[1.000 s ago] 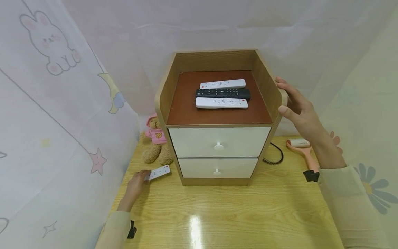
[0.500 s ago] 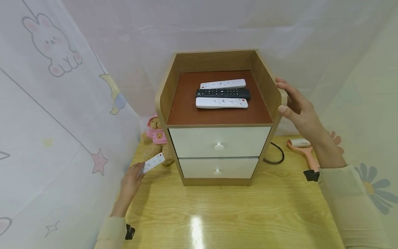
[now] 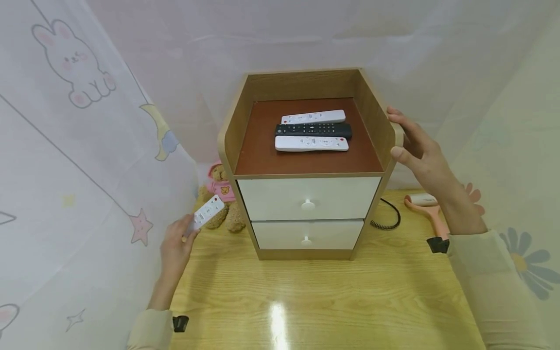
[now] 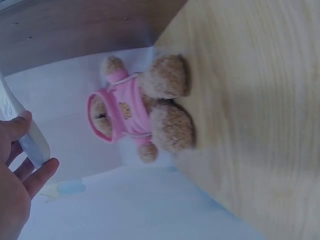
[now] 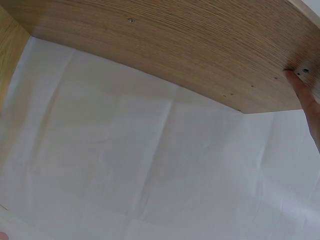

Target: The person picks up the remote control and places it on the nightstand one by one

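My left hand [image 3: 176, 245] pinches a white remote control [image 3: 208, 210] between thumb and fingers, its red-button end pointing up and away. The left wrist view shows the remote [image 4: 30, 135] held above the table, its far part cut off by the frame. Behind it sits a teddy bear [image 4: 130, 107] in a pink hooded top. My right hand [image 3: 426, 158] rests against the right side panel of a small wooden cabinet [image 3: 306, 254], thumb at the front edge. One fingertip [image 5: 292, 77] touches the panel's outer face. Two white remotes [image 3: 311, 143] and a black remote [image 3: 313, 130] lie on the cabinet top.
Two white drawers [image 3: 280, 199] with round knobs form the cabinet's front. Right of it, a black coiled cord [image 3: 387, 226] and an orange-handled lint roller [image 3: 430, 209] lie on the wooden table [image 3: 332, 301]. A printed curtain [image 3: 87, 194] hangs at the left.
My left hand has lifted the white remote off the table and moved it up and slightly left, tilting it more upright. My right hand has stayed at the side panel.
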`<state>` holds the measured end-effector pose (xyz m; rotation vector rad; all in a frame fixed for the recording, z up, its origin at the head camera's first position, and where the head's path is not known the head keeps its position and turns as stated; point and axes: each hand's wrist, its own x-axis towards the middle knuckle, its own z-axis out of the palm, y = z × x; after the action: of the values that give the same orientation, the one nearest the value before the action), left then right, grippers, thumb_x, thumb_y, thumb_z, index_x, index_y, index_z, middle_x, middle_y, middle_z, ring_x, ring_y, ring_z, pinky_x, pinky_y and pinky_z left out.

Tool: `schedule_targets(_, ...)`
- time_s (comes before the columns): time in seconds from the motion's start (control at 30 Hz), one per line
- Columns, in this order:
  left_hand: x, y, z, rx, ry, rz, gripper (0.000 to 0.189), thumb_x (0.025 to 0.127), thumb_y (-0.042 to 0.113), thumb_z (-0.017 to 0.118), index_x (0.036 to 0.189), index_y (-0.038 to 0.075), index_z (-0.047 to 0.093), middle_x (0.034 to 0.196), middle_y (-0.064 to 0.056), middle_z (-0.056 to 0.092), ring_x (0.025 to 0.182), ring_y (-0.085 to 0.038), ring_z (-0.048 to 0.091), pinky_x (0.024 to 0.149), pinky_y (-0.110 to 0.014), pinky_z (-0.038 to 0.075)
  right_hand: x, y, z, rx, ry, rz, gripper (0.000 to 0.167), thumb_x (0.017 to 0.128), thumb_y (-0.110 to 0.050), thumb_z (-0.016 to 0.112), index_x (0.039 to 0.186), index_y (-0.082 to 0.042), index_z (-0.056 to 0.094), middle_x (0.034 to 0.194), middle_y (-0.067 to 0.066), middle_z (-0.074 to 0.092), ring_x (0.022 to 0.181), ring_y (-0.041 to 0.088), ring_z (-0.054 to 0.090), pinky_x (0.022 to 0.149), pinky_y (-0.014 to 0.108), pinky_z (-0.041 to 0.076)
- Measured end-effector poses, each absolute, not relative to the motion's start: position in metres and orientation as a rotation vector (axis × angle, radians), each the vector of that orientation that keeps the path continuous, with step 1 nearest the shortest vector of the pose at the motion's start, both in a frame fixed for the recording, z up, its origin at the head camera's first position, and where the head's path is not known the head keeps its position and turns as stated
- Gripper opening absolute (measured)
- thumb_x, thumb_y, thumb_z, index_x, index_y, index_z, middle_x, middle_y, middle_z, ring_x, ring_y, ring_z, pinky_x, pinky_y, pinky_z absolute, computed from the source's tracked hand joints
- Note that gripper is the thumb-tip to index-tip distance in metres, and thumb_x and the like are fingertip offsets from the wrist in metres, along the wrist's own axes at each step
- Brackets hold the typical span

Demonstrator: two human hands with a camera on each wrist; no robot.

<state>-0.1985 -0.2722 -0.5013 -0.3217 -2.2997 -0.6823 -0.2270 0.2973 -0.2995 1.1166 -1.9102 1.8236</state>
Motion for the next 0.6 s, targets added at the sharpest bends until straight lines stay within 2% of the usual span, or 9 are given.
schedule_targets(0.1,-0.195,-0.269,-0.485,-0.317,-2.255,-0.689,0.054,0.072,-0.007,0.078,0.123,0.002,0.063,0.121,-0.017,0.063,0.108,-0.039,0.056,0.087,-0.051,0.048,-0.227,0.297,-0.299,1.121,-1.915,1.819,0.055,0.095,0.001,0.056,0.146,0.0,0.035,0.158,0.014,0.021,0.147,0.025,0.008,0.115,0.03,0.024)
schedule_targets(0.23,-0.19,-0.264,-0.463,-0.326,-2.187,-0.707,0.054,0.072,-0.008,0.079,0.123,0.001,0.063,0.12,-0.017,0.063,0.107,-0.038,0.057,0.096,-0.03,0.045,-0.228,0.298,-0.299,1.122,-1.913,1.817,0.055,0.095,0.0,0.056,0.146,0.0,0.035,0.158,0.014,0.021,0.147,0.025,0.008,0.114,0.029,0.025)
schedule_targets(0.33,-0.187,-0.259,-0.445,-0.362,-2.105,-0.736,0.055,0.069,-0.011,0.079,0.121,-0.001,0.064,0.119,-0.018,0.064,0.104,-0.038,0.058,0.097,-0.016,0.039,-0.228,0.298,-0.299,1.123,-1.907,1.822,0.056,0.094,0.001,0.056,0.146,0.0,0.036,0.158,0.014,0.021,0.147,0.025,0.009,0.114,0.029,0.026)
schedule_targets(0.47,-0.183,-0.252,-0.422,-0.401,-2.039,-0.747,0.056,0.069,-0.012,0.078,0.122,-0.002,0.064,0.12,-0.018,0.064,0.104,-0.038,0.059,0.096,-0.011,0.037,-0.229,0.299,-0.299,1.123,-1.904,1.829,0.056,0.094,0.002,0.055,0.146,-0.001,0.036,0.158,0.014,0.021,0.147,0.025,0.009,0.114,0.029,0.026)
schedule_targets(0.6,-0.176,-0.248,-0.403,-0.392,-2.009,-0.736,0.056,0.068,-0.012,0.078,0.121,-0.002,0.064,0.12,-0.017,0.064,0.101,-0.035,0.059,0.087,-0.008,0.039,-0.229,0.299,-0.3,1.123,-1.911,1.832,0.056,0.094,0.002,0.056,0.146,-0.001,0.035,0.158,0.014,0.02,0.147,0.024,0.008,0.115,0.03,0.024)
